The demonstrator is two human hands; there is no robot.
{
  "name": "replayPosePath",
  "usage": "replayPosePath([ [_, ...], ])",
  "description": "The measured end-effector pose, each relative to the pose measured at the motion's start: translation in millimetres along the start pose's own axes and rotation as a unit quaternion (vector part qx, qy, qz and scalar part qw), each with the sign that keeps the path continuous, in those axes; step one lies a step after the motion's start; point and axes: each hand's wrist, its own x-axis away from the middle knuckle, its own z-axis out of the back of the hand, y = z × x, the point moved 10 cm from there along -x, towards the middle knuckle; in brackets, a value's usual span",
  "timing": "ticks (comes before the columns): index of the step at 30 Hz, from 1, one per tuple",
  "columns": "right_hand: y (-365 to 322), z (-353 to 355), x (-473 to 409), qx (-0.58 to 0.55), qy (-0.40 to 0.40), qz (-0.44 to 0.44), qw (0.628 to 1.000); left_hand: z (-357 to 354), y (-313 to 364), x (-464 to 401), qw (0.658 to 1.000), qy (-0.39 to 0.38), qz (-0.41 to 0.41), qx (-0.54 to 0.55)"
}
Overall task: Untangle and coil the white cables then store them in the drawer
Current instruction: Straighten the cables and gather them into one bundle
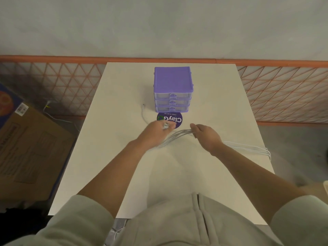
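Nearest me, my two forearms reach out from pale sleeves over the white table [204,96]. My right hand [205,136] has its fingers curled around a bundle of white cables [174,137], several thin strands lying side by side; they arc leftward under my left hand [156,133] and trail out past my right wrist toward the table's right edge, where they loop. My left hand pinches small plug ends at its fingertips, though blur keeps me from telling exactly what they are. One loose strand runs on from the left hand up the table, ending beside the drawers. Just beyond my hands lies a round purple sticker [173,118]. Behind it stands the purple three-drawer organizer [173,80], all three translucent drawers pushed in; I cannot tell their contents.
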Motion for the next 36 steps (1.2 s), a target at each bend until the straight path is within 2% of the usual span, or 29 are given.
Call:
replayPosePath([
  [4,2,-7,-2,-0.104,-0.057,0.004,0.993,-36,13,-2,0.994,-0.045,-0.027,-0.096],
  [9,-1,-4,-1,-0.135,-0.083,0.02,0.987,-51,24,0,0.989,-0.02,-0.03,-0.147],
  [12,0,-5,1,-0.134,-0.094,0.03,0.986,-52,24,-1,0.992,-0.003,-0.025,-0.123],
  [16,0,-4,4,-0.121,-0.105,0.051,0.986,-64,16,1,0.999,-0.037,0.009,-0.015],
  [19,0,-5,7,-0.119,-0.112,0.071,0.984,-63,16,3,0.999,-0.006,0.023,0.023],
  [23,-1,-6,12,-0.122,-0.132,0.102,0.978,-55,13,5,0.997,0.049,0.059,0.019],
  [28,33,8,7,-0.044,-0.151,0.085,0.984,-51,17,7,0.992,0.053,0.062,-0.091],
  [31,46,12,7,0.108,-0.163,0.105,0.975,-50,20,8,0.983,0.07,0.067,-0.153],
  [33,54,14,10,0.188,-0.152,0.124,0.962,-47,18,8,0.977,0.088,0.077,-0.176],
  [36,72,26,9,0.217,-0.112,0.121,0.962,-45,9,8,0.971,0.104,0.1,-0.19],
])
